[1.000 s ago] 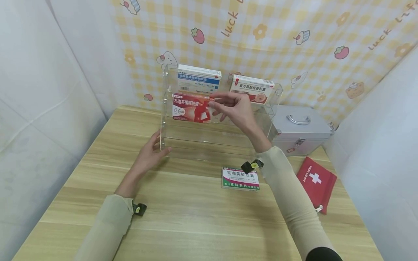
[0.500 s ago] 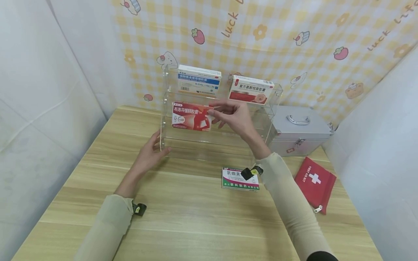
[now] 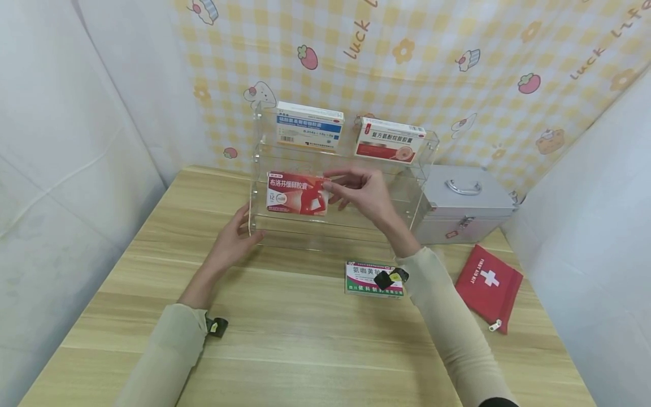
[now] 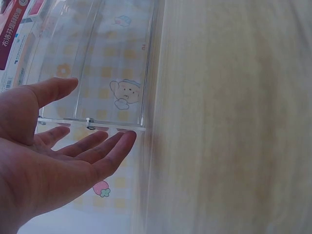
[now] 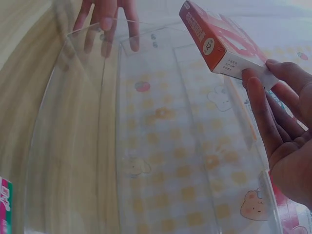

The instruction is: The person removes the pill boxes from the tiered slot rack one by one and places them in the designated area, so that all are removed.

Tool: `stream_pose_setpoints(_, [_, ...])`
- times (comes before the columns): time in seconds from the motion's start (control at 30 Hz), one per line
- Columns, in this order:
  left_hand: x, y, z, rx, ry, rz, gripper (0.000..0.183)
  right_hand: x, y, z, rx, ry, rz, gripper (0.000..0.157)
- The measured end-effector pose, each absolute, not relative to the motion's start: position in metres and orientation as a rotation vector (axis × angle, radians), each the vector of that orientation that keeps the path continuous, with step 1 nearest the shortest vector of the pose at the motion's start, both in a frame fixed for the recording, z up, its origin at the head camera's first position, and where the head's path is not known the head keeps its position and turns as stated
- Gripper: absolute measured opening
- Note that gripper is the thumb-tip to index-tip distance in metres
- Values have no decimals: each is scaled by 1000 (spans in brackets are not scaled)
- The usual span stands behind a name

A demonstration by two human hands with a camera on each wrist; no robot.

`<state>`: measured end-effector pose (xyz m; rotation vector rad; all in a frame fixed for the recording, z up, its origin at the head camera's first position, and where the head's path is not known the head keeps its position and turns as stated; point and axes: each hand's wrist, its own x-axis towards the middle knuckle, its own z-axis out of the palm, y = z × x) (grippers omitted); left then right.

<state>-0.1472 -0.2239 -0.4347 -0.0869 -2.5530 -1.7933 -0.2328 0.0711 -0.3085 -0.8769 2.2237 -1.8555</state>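
Observation:
My right hand (image 3: pixel 363 195) pinches the right end of a red medicine box (image 3: pixel 295 194) between thumb and fingers. The box is in front of the middle tiers of a clear acrylic display rack (image 3: pixel 325 243), its printed face toward me. In the right wrist view the medicine box (image 5: pixel 229 44) is tilted, away from the panels below. My left hand (image 3: pixel 234 240) is at the rack's left side panel. In the left wrist view its straight fingers (image 4: pixel 112 151) touch the panel's outer face, while the thumb extends on the inner side without visibly pressing.
On the top tier stand a blue-and-white medicine box (image 3: pixel 309 129) and a white-and-red one (image 3: pixel 390 141). A green-and-white box (image 3: pixel 371 282) lies before the rack. To the right are a silver case (image 3: pixel 465 198) and a red first aid pouch (image 3: pixel 490 288). A patterned curtain hangs behind.
My right hand has lowered the red medicine box from just below the top tier to the middle tiers. The left hand has stayed at the rack's side.

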Motion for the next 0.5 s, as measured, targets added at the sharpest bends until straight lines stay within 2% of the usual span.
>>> stream_pose_setpoints(0.5, [-146,-223,-433,-65,-2572,-1760,79,-224,75,-341,-896,2206,-1852,25])
